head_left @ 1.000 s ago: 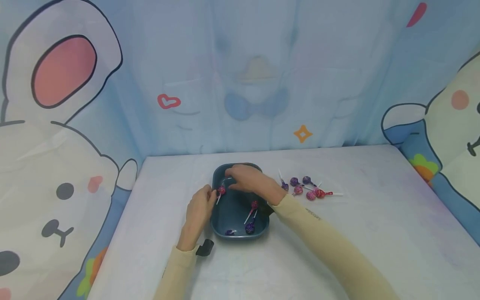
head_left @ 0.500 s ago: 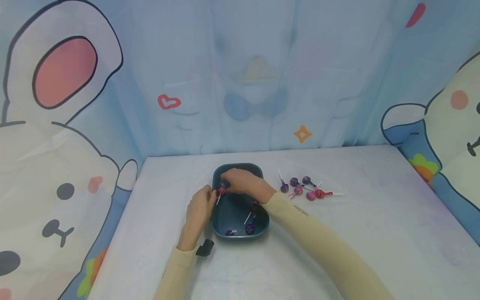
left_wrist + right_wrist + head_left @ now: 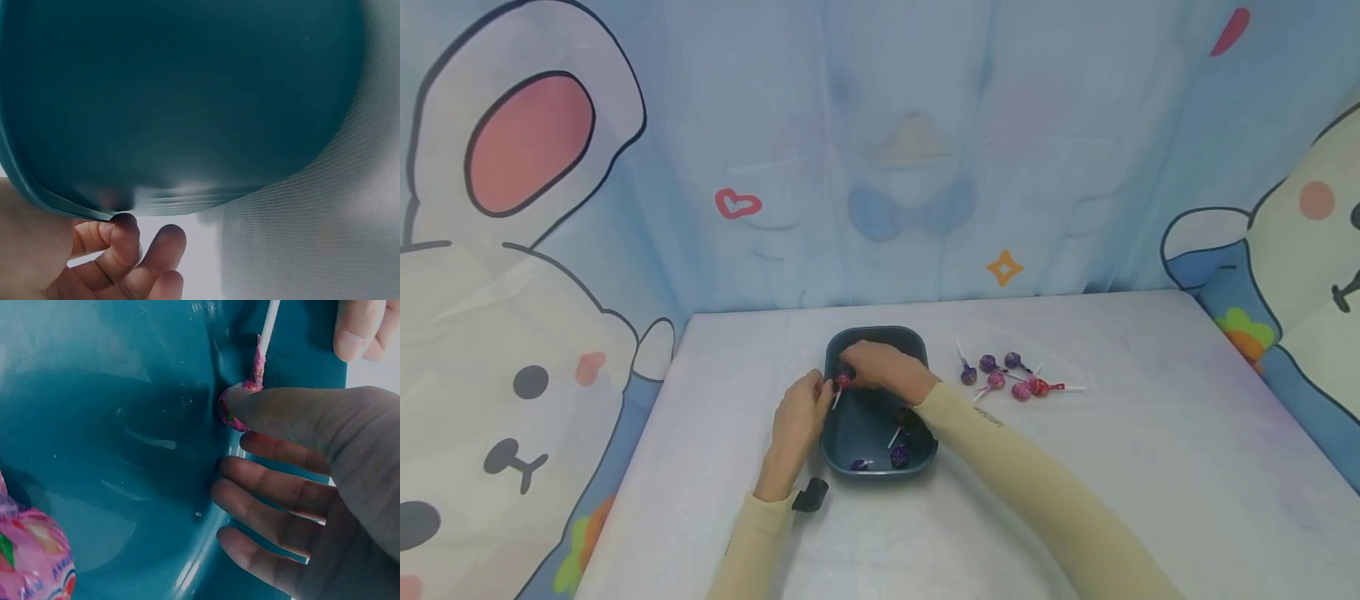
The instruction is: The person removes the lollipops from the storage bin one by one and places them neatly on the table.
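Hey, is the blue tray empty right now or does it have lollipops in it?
Not empty. The blue tray holds several lollipops near its front end, and the right hand touches a pink lollipop at its left rim.

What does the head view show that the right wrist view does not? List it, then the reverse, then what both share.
Head view only: the loose lollipops on the table right of the tray, and both sleeves.
Right wrist view only: the right hand's fingertips touching the pink lollipop's wrapped head.
Both: the teal tray, that lollipop, the right hand and left hand.
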A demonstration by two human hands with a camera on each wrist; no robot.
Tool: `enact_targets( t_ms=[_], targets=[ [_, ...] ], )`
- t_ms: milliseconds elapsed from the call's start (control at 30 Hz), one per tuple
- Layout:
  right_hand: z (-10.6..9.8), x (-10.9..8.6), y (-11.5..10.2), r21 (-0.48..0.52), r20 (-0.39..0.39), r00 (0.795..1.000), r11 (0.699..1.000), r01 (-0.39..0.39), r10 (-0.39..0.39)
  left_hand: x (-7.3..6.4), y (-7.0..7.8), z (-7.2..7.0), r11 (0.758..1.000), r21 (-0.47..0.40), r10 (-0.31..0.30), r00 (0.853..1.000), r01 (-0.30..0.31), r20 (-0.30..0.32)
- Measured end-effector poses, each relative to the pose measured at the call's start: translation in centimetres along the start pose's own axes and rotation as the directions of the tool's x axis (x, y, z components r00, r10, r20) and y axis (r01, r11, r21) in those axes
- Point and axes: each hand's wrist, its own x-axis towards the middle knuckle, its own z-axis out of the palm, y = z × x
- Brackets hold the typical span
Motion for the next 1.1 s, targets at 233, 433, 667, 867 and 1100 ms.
enact_targets(
  t_ms=[233, 433, 667, 867, 1100],
  targets=[
    [0.3, 0.2, -0.5, 0.01, -0.019, 1.0, 1.0, 0.018, -0.018, 0.1, 0.0, 0.0, 1.0, 0.012, -0.003, 1.0, 0.003, -0.008],
    [0.5, 0.3, -0.7, 0.008, -0.02, 1.0, 1.0, 0.016, -0.015, 0.2, 0.1, 0.0, 1.0, 0.017, -0.005, 1.0, 0.005, -0.003],
    [0.6, 0.2, -0.7, 0.001, -0.038, 0.999, 0.999, 0.032, -0.032, 0.1, 0.1, 0.0, 1.0, 0.02, -0.006, 1.0, 0.006, -0.004],
    [0.5, -0.1, -0.4, -0.029, -0.052, 0.997, 0.998, 0.056, -0.058, 0.1, 0.1, -0.1, 1.0, 0.019, -0.001, 1.0, 0.001, -0.01],
    [0.1, -1.2, 0.2, -0.057, -0.054, 0.996, 0.996, 0.065, -0.069, 0.1, 0.1, 0.0, 1.0, 0.029, -0.006, 1.0, 0.006, -0.011]
  ],
)
